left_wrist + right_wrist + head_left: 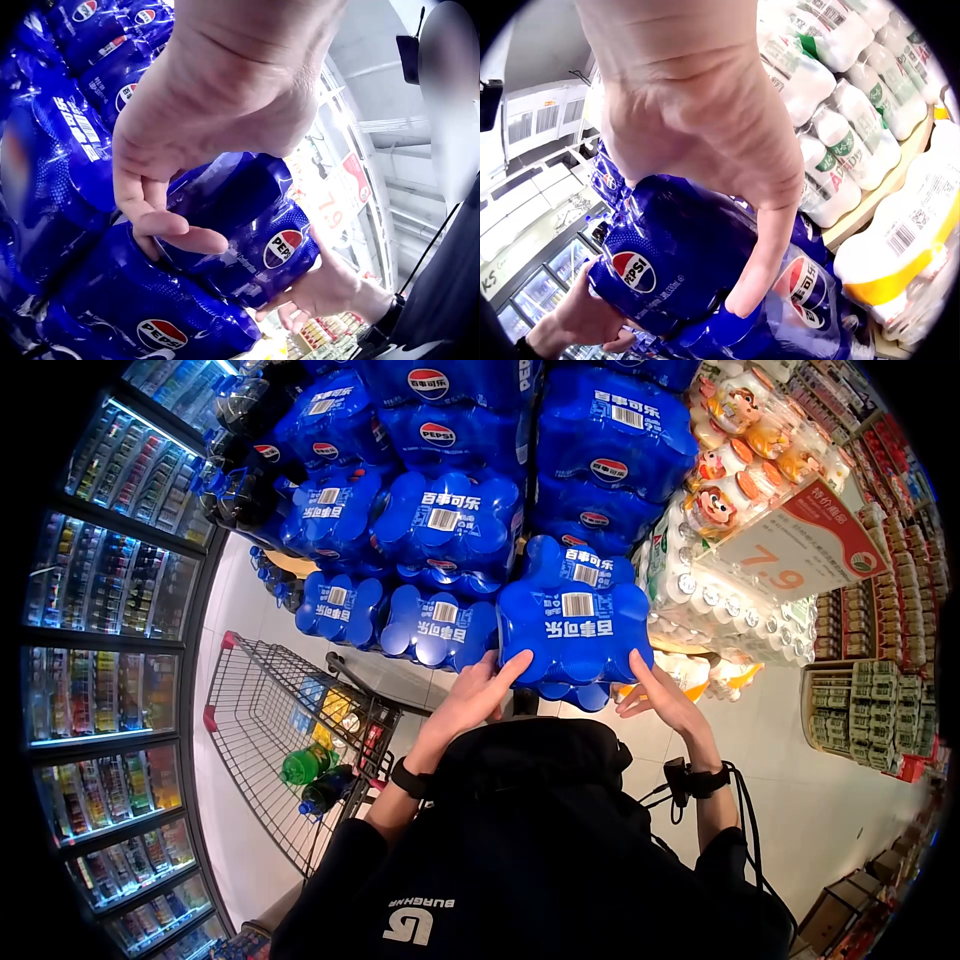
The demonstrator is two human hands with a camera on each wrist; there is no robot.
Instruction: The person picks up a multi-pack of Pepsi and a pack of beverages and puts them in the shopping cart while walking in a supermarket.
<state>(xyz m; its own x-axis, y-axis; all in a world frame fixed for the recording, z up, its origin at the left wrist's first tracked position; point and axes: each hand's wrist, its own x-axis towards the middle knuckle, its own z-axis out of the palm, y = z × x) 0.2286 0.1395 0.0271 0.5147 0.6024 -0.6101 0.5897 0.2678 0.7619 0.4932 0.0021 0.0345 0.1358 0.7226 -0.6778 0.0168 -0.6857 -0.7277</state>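
Observation:
A blue shrink-wrapped Pepsi can pack (575,622) is between my two hands, at the front of a stack of similar packs (450,525). At its left front corner my left hand (468,698) grips it, thumb along the side. My right hand (670,705) holds the opposite side, its thumb against the wrap. In the left wrist view, curled left fingers (180,229) reach around the pack's edge, close over another Pepsi pack (142,315). The right wrist view shows a digit of the right hand (712,127) bent down over the wrap; the pack partly hides its other fingers.
To the left stands a shopping cart (270,710) holding a green bottle (308,764) and other goods. Lit drink fridges (110,700) line the left side. At right are white bottle packs (700,585), a price sign (795,545) reading 7.9, and shelves (865,705).

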